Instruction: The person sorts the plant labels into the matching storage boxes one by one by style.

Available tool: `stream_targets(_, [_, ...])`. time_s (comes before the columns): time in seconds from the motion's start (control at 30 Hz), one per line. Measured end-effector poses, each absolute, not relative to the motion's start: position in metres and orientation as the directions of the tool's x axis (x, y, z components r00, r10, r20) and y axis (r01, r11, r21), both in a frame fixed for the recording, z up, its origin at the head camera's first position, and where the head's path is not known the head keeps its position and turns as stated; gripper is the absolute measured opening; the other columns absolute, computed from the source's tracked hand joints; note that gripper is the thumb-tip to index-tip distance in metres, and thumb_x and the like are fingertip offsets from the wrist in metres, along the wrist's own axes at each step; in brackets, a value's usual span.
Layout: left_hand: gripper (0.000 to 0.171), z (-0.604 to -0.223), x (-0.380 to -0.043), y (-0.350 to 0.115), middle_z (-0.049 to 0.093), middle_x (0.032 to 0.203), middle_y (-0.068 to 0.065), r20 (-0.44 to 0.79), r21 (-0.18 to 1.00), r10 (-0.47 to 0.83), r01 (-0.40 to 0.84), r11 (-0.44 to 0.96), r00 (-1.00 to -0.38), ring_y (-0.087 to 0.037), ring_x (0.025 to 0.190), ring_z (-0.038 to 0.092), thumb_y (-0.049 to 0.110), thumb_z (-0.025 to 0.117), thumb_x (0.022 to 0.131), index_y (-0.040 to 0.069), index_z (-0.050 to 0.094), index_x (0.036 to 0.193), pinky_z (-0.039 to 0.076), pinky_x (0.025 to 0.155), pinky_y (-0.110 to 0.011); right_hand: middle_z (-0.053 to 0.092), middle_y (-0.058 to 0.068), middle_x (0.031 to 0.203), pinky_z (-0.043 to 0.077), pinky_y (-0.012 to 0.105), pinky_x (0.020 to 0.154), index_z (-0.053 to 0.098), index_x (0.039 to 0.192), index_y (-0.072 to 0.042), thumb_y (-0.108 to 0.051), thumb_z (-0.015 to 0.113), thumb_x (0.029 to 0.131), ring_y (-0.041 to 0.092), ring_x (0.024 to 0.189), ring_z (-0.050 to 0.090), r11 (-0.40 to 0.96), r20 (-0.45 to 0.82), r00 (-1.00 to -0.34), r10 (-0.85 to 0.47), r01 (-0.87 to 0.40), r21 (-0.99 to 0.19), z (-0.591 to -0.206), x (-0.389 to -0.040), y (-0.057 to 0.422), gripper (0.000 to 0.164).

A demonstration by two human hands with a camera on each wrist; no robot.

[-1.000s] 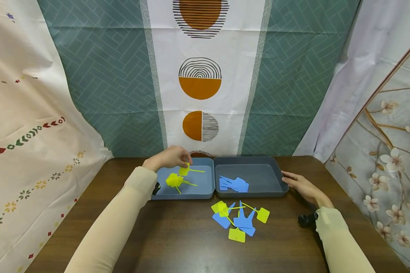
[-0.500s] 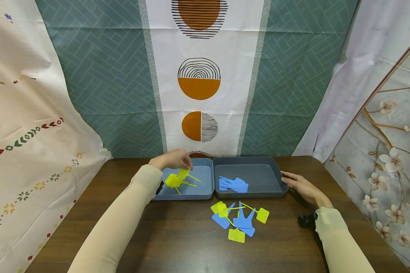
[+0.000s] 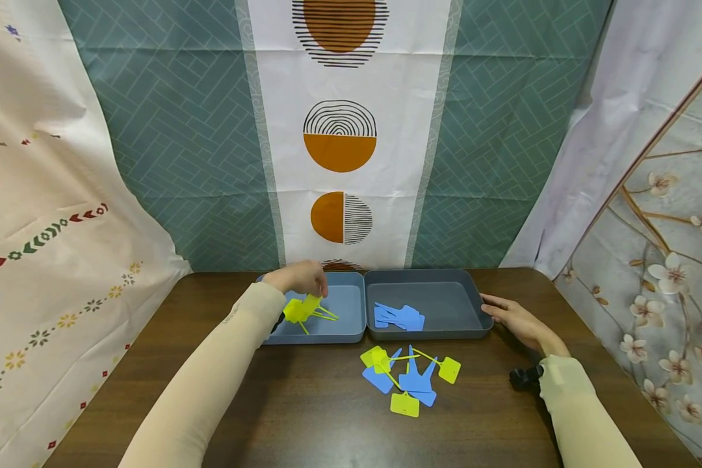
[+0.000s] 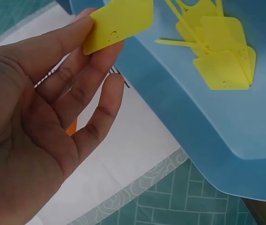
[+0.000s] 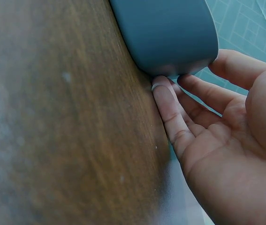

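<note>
My left hand is over the left end of the light blue tray, pinching a yellow plant label between thumb and fingers. Just below it, several yellow plant labels lie in a small heap on the tray floor. At the outer right side of the dark grey tray, my right hand touches the wall with its fingertips, thumb at the rim. Blue plant labels lie stacked in that tray's front left corner.
In front of the trays, a mixed pile of yellow labels and blue labels lies on the brown wooden table. The two trays stand side by side near the back edge, with a patterned cloth hanging behind.
The left hand has lowered the yellow plant label toward the heap in the light blue tray, drawing slightly nearer. The right hand stays at the dark tray.
</note>
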State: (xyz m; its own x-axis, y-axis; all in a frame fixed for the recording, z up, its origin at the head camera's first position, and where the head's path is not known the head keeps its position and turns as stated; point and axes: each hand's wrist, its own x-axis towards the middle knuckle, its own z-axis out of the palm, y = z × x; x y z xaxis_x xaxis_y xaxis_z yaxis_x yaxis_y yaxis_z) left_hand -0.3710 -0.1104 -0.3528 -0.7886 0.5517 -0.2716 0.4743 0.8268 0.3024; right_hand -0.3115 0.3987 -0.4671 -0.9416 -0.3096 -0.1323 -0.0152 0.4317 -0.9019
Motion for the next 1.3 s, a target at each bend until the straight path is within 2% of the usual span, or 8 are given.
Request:
stream_targets(0.4, [0.019,-0.355,-0.37,-0.116,0.071,0.112,-0.007,-0.279,0.222,0.524,0.477,0.85,-0.804,-0.026,0.1,0.067,0.0,0.067,0.098,0.007,0.079,0.111,0.057,0.093,-0.04,0.016,0.033,0.167,0.022,0.063,0.121,0.018,0.163,0.005,-0.034,0.051,0.111,0.051,0.151,0.024,0.425,-0.126,-0.94,-0.318,-0.022,-0.905,-0.469,-0.312,0.398,0.073])
stream_targets(0.73, [0.017,-0.351,-0.367,-0.12,0.072,0.111,-0.007,-0.228,0.299,0.534,0.464,0.834,-0.814,-0.027,0.105,0.066,0.002,0.068,0.099,0.014,0.08,0.104,0.056,0.095,-0.042,0.017,0.033,0.166,0.024,0.062,0.12,0.018,0.163,0.005,-0.035,0.052,0.111,0.051,0.151,0.025,0.425,-0.131,-0.94,-0.315,-0.016,-0.905,-0.471,-0.314,0.399,0.074])
stream_targets(1.0, [0.016,-0.347,-0.361,-0.119,0.074,0.113,-0.008,-0.15,0.38,0.608,0.522,0.764,-0.78,-0.025,0.106,0.067,0.007,0.066,0.102,0.013,0.078,0.11,0.055,0.097,-0.042,0.017,0.032,0.167,0.026,0.061,0.12,0.018,0.163,0.005,-0.034,0.051,0.111,0.05,0.151,0.025,0.431,-0.129,-0.939,-0.318,-0.022,-0.902,-0.469,-0.314,0.399,0.072])
stream_targets(1.1, [0.016,-0.346,-0.357,-0.117,0.075,0.114,-0.009,-0.107,0.419,0.644,0.553,0.72,-0.758,-0.023,0.103,0.069,0.008,0.065,0.103,0.012,0.077,0.112,0.056,0.095,-0.041,0.018,0.032,0.167,0.028,0.057,0.12,0.019,0.163,0.004,-0.034,0.051,0.111,0.049,0.151,0.025,0.434,-0.13,-0.941,-0.313,-0.02,-0.901,-0.468,-0.314,0.399,0.072])
stream_targets(1.23, [0.016,-0.342,-0.349,-0.115,0.075,0.113,-0.007,-0.059,0.453,0.659,0.568,0.687,-0.75,-0.022,0.102,0.07,0.008,0.064,0.103,0.01,0.077,0.113,0.056,0.095,-0.041,0.019,0.031,0.167,0.039,0.04,0.115,0.02,0.163,0.003,-0.034,0.051,0.111,0.048,0.151,0.027,0.429,-0.121,-0.941,-0.316,-0.028,-0.903,-0.468,-0.313,0.399,0.072])
stream_targets(1.3, [0.017,-0.341,-0.345,-0.114,0.075,0.113,-0.005,-0.039,0.464,0.656,0.568,0.68,-0.754,-0.022,0.103,0.069,0.009,0.064,0.103,0.01,0.077,0.114,0.056,0.095,-0.04,0.019,0.031,0.167,0.039,0.038,0.114,0.02,0.163,0.003,-0.034,0.051,0.111,0.048,0.15,0.028,0.426,-0.118,-0.94,-0.321,-0.032,-0.904,-0.468,-0.313,0.4,0.071])
